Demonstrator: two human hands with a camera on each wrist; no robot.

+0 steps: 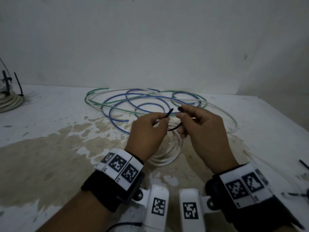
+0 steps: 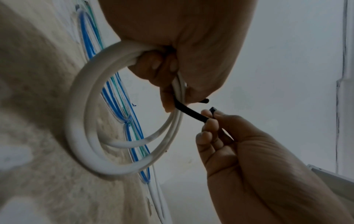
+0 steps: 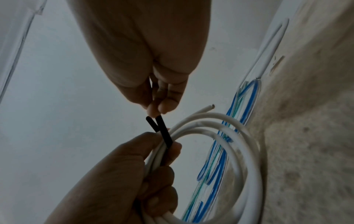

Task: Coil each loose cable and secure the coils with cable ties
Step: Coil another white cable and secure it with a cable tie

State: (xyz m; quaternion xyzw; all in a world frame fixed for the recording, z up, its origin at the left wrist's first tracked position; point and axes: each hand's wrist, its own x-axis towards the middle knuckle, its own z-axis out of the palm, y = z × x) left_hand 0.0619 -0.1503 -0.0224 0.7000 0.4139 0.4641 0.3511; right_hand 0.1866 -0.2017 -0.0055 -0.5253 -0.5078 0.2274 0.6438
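At nine o'clock on the bench (image 1: pixel 50 118), at its left edge, sits a tied white coil (image 1: pixel 10 102) with black tie tails standing up from it. Toward twelve o'clock, by the wall, loose blue, green and white cables (image 1: pixel 142 102) lie tangled. In the middle the left hand (image 1: pixel 148 131) grasps a white cable coil (image 2: pixel 86 136), fingers curled round its strands, and pinches the pointed tail of a black cable tie (image 1: pixel 173 128) that passes around the coil. Just to its right, the right hand (image 1: pixel 202 129) pinches the tie's head end between thumb and fingertips (image 2: pixel 207 112); the two ends are near but apart. At three o'clock, spare black ties (image 1: pixel 303 164) lie at the bench's right edge.
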